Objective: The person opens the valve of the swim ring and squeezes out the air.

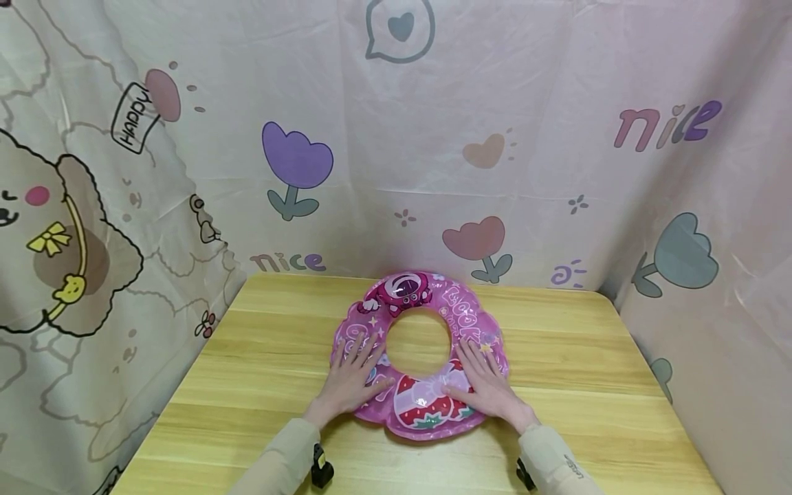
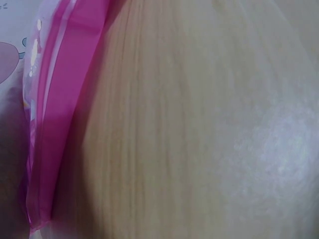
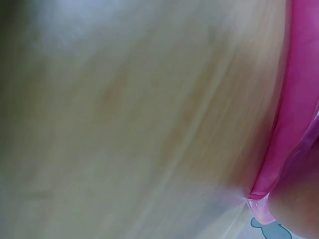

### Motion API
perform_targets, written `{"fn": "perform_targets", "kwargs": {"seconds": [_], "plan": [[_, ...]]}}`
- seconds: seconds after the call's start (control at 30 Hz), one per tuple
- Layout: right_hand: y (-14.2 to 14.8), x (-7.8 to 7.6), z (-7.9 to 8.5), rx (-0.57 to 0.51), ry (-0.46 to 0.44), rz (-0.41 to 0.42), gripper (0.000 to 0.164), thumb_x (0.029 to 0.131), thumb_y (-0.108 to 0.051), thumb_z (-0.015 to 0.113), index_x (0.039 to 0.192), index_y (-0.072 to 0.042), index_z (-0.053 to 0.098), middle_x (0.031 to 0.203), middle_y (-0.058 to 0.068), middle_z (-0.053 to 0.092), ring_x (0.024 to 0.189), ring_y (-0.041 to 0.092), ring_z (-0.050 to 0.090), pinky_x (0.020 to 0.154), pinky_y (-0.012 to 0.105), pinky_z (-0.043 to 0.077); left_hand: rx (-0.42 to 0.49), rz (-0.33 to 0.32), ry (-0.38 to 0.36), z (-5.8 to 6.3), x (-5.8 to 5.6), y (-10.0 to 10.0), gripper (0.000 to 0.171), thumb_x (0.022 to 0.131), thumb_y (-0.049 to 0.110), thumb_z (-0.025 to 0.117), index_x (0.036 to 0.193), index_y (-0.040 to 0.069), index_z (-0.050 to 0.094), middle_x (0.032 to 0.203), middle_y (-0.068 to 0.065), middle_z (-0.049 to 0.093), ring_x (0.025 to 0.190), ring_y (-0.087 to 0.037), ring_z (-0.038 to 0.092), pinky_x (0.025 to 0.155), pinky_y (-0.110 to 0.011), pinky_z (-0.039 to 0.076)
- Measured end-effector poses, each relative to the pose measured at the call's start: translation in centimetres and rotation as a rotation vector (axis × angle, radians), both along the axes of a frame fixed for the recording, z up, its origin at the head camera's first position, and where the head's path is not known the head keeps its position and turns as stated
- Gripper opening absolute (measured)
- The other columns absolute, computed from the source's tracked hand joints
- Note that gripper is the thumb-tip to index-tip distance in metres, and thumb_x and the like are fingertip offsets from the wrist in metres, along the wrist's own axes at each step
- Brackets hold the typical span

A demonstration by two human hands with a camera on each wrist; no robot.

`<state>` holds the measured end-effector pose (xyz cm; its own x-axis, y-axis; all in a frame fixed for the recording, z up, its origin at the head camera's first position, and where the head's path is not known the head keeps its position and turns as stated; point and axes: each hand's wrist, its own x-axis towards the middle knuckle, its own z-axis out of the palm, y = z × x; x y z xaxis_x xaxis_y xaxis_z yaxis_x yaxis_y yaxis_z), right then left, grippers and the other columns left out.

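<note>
Head: your left hand (image 1: 350, 382) and right hand (image 1: 487, 386) lie flat, fingers extended, gripping nothing, on the pink ring (image 1: 427, 407), left and right, on the table (image 1: 569, 357); apparently steadying it; next calls for even pressure; left wrist: pink ring, table; right wrist: likewise.

The inflatable ring (image 1: 467, 313) is glossy pink, printed with a magenta bear, pale lettering, and red strawberry shapes with green leaves. The tabletop (image 1: 575, 378) shows yellow-tan wood grain; the backdrop cloth (image 1: 383, 137) is pale pinkish, with purple, pink and blue-grey tulips. Sleeves (image 1: 281, 457) are beige.
</note>
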<state>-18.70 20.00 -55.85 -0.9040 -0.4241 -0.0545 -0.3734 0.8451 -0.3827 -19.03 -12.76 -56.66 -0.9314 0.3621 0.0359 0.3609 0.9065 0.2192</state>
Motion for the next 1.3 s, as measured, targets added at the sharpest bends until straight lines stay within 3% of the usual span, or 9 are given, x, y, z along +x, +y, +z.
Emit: {"fn": "perform_targets", "kwargs": {"seconds": [0.2, 0.43, 0.83, 1.3], "plan": [[-0.07, 0.00, 0.06, -0.001, -0.018, -0.006, 0.098, 0.094, -0.068, 0.051, 0.162, -0.011, 0.008, 0.171, 0.008, -0.002, 0.160, 0.031, 0.001, 0.129, 0.057, 0.000, 0.009, -0.006, 0.019, 0.04, 0.01, 0.03, 0.086, 0.094, 0.073, 0.043, 0.161, 0.022, 0.024, 0.172, -0.004, 0.010, 0.160, -0.034, 0.004, 0.126, -0.064, -0.001], [-0.01, -0.04, -0.02, -0.002, -0.028, -0.013, 0.099, 0.094, -0.068, 0.050, 0.162, -0.012, 0.006, 0.171, 0.007, -0.003, 0.160, 0.030, 0.000, 0.129, 0.056, -0.002, -0.001, 0.001, -0.013, 0.07, 0.08, 0.10, 0.087, 0.094, 0.073, 0.041, 0.162, 0.024, 0.020, 0.172, -0.001, 0.005, 0.160, -0.030, -0.002, 0.127, -0.062, -0.007], [0.07, -0.13, -0.03, -0.007, -0.053, -0.010, 0.099, 0.094, -0.069, 0.049, 0.162, -0.013, 0.004, 0.171, 0.005, -0.007, 0.160, 0.028, -0.004, 0.129, 0.055, -0.005, 0.014, -0.001, 0.025, 0.08, 0.13, 0.19, 0.086, 0.094, 0.072, 0.044, 0.161, 0.021, 0.025, 0.172, -0.004, 0.012, 0.159, -0.034, 0.005, 0.126, -0.064, -0.001], [0.01, -0.15, -0.03, -0.021, -0.032, -0.002, 0.098, 0.095, -0.067, 0.051, 0.162, -0.011, 0.008, 0.171, 0.009, -0.002, 0.159, 0.032, 0.000, 0.128, 0.059, -0.002, 0.008, 0.006, 0.011, -0.18, 0.18, 0.15, 0.089, 0.093, 0.074, 0.042, 0.162, 0.023, 0.019, 0.172, -0.001, 0.008, 0.160, -0.032, 0.001, 0.126, -0.063, -0.006]]}}
